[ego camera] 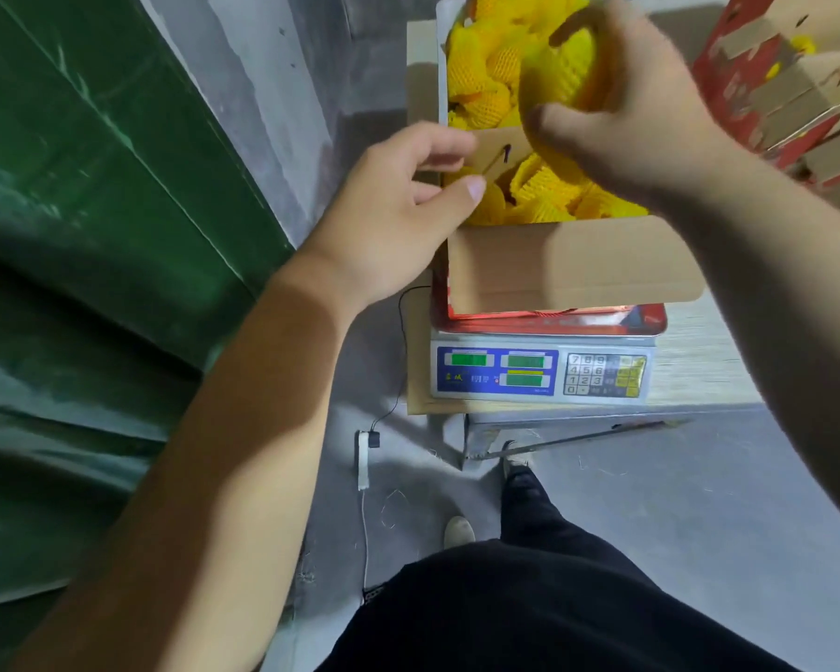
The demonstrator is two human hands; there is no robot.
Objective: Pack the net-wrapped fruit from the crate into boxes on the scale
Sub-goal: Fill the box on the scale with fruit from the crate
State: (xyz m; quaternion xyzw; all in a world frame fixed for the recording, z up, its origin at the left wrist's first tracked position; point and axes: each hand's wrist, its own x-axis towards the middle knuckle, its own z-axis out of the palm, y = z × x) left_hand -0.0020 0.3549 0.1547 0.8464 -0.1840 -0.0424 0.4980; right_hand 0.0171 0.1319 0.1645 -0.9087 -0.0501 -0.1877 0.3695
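right hand [641,114] raised over the box [573,264], fingers [561,121] curled round one net-wrapped fruit [561,72] in yellow foam mesh. left hand [394,206] at the box's left edge, thumb and fingers pinching an inner cardboard flap [500,147]. more yellow-netted fruit [549,191] lying inside the box, which sits on a scale [539,375] with green displays, set on the tabletop [699,366]. further netted fruit piled in the crate [486,70] just behind the box. power strip [364,458] on the floor [675,502] below.
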